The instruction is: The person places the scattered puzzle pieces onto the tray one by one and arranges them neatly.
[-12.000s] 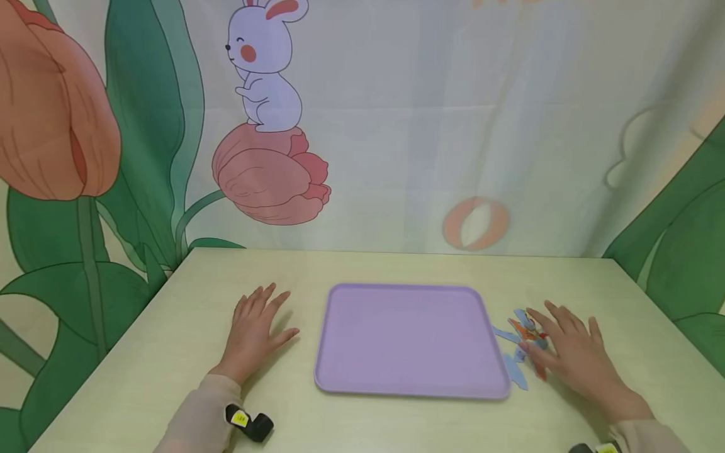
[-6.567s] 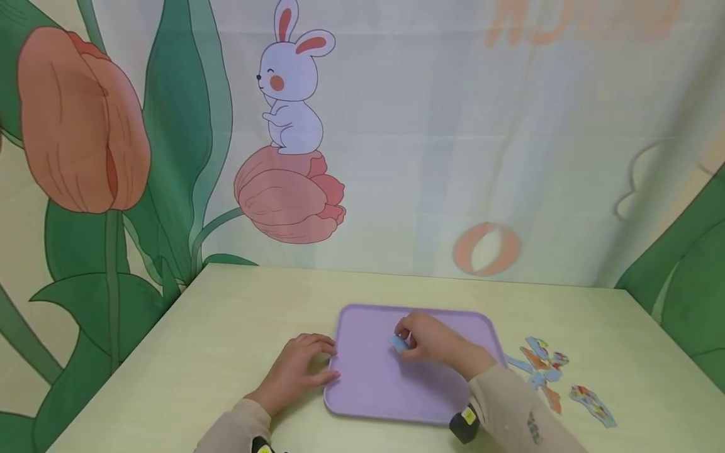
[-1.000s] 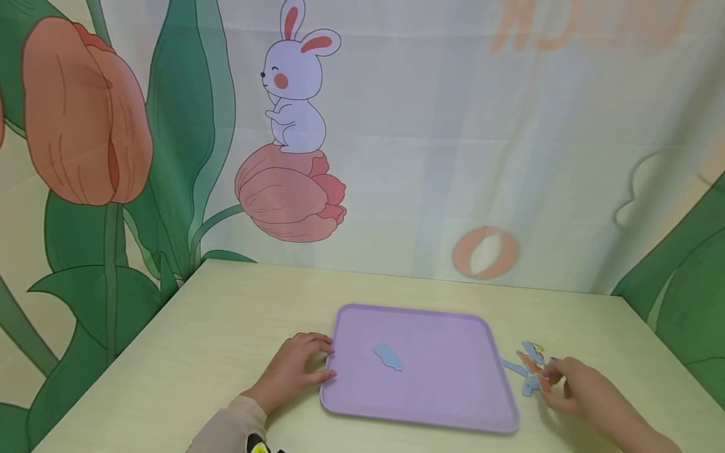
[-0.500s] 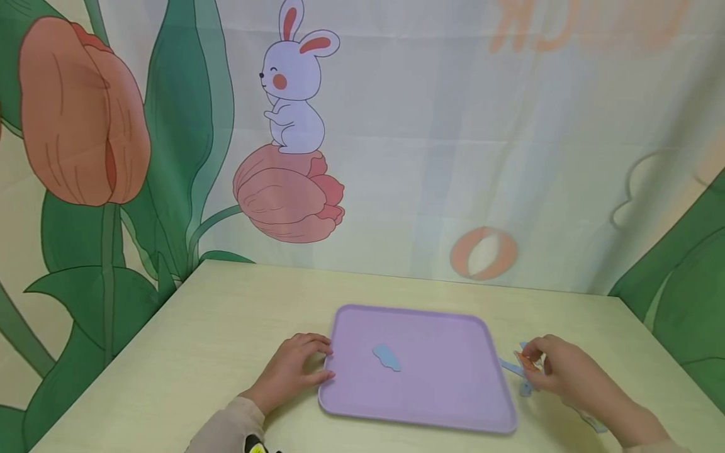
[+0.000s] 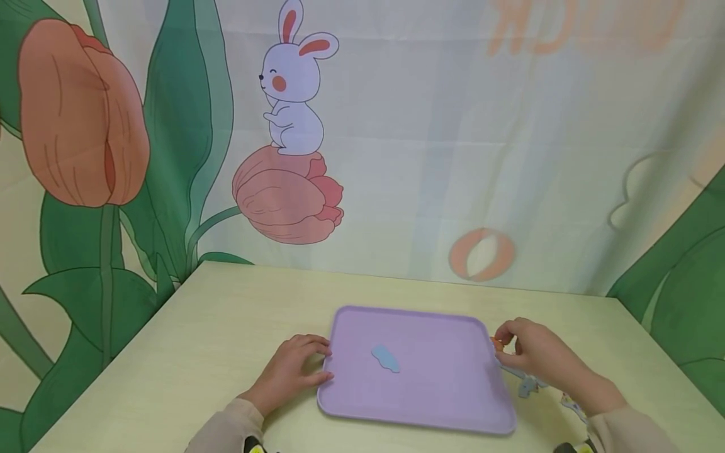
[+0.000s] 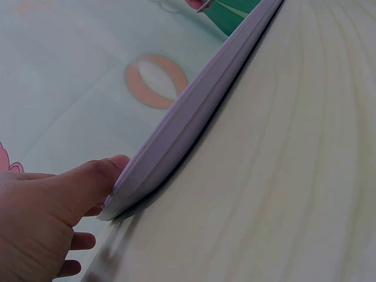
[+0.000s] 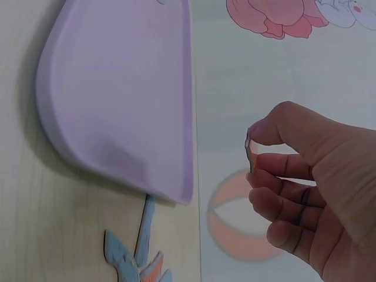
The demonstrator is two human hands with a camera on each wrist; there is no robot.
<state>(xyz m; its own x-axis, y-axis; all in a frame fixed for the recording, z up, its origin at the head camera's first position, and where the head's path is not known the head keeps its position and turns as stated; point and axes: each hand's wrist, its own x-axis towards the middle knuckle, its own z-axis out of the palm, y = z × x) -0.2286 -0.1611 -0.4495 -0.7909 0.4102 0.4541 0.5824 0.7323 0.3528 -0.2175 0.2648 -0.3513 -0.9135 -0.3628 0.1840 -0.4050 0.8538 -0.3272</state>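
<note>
A lilac tray [image 5: 430, 409] lies flat on the table. Against its left rim rests my left hand [image 5: 289, 371]; in the left wrist view the thumb of that left hand [image 6: 53, 211] touches the rim. Just beyond the tray's right rim, my right hand [image 5: 538, 349] pinches a small orange puzzle piece [image 5: 496, 344] between thumb and fingers. The right wrist view shows this puzzle piece [image 7: 251, 154] edge-on, held off the table. A flat light-blue puzzle piece [image 5: 386, 358] lies on the tray, left of its middle.
Several blue and multicoloured puzzle pieces [image 5: 529, 385] lie on the table right of the tray, partly hidden by my right arm. One narrow blue piece [image 7: 144, 232] lies close to the tray rim. A printed curtain [image 5: 391, 157] hangs behind the table.
My right hand has picked the orange piece from the loose pieces and moved left and away from me, up to the tray's right rim. The left hand and the light-blue piece stay put.
</note>
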